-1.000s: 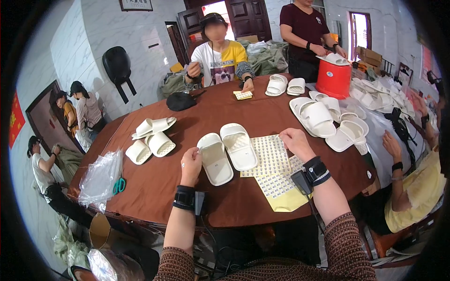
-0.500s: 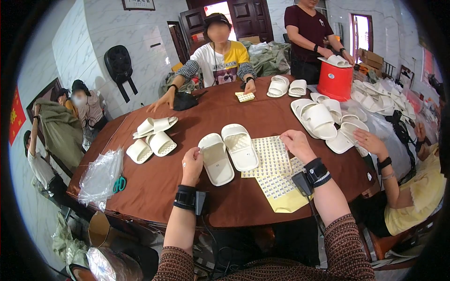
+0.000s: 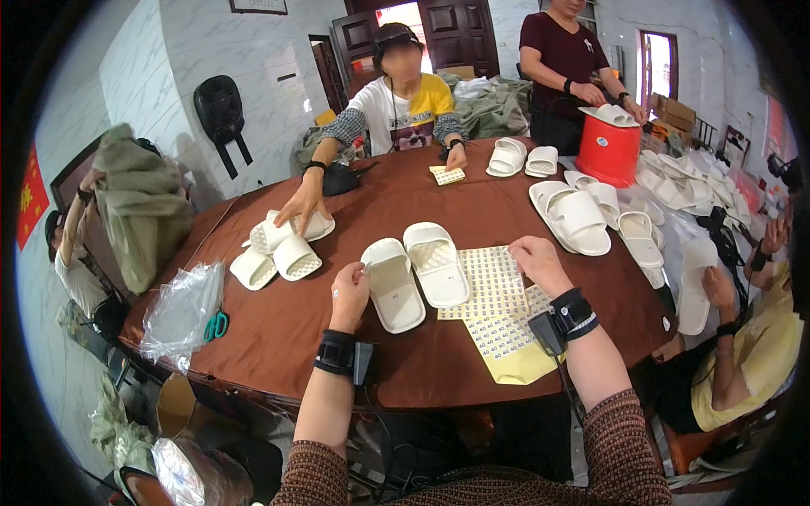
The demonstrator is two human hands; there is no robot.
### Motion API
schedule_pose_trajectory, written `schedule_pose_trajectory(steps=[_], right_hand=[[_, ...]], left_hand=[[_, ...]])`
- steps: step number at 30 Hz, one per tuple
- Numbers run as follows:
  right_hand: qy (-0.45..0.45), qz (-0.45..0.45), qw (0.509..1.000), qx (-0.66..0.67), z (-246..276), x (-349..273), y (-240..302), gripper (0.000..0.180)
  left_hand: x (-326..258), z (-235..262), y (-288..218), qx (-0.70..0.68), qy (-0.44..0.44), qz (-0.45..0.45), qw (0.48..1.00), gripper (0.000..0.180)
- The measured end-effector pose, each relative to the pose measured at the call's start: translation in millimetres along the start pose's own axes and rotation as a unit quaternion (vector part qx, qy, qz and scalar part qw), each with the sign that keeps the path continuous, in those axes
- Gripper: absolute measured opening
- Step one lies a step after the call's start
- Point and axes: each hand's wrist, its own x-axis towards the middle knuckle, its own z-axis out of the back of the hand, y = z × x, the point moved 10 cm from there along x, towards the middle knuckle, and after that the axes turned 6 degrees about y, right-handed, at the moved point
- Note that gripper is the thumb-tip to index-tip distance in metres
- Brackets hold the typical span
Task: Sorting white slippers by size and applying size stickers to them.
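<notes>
Two white slippers lie side by side before me, the left slipper (image 3: 395, 297) with its sole end toward me and the right slipper (image 3: 439, 274) touching or almost touching it. My left hand (image 3: 348, 297) is closed at the left slipper's outer edge, fingertips against its side. My right hand (image 3: 540, 266) pinches the upper right corner of a sticker sheet (image 3: 488, 282) covered in rows of small labels. Whether a loose label sits between those fingertips is too small to tell. Under it, nearer me, lies a second yellow label sheet (image 3: 515, 363).
Across the brown-covered table (image 3: 405, 185), a person's hand (image 3: 305, 202) rests on a slipper pile (image 3: 283, 253). Plastic bags (image 3: 181, 312) and green-handled scissors (image 3: 216, 326) lie left. More slippers (image 3: 578, 219), a red bucket (image 3: 607, 152) and a co-worker holding a slipper (image 3: 697, 282) are right.
My hands have hardly moved. The person across has brought a hand onto the slipper pile. At the right, a co-worker has lifted a slipper off the table; at far left, a sack has been raised.
</notes>
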Motion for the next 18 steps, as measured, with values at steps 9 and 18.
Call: schedule_pose_trajectory(steps=[9,18], right_hand=[[0.012,0.002,1.0,0.013,-4.2,-1.8,6.2,0.021],[0.016,-0.025,0.999,0.015,-6.4,-3.3,20.8,0.02]], left_hand=[[0.7,-0.1,6.2,0.02,-0.005,-0.018,1.0,0.027],[4.8,0.2,14.3,0.012,-0.021,-0.017,1.0,0.025]])
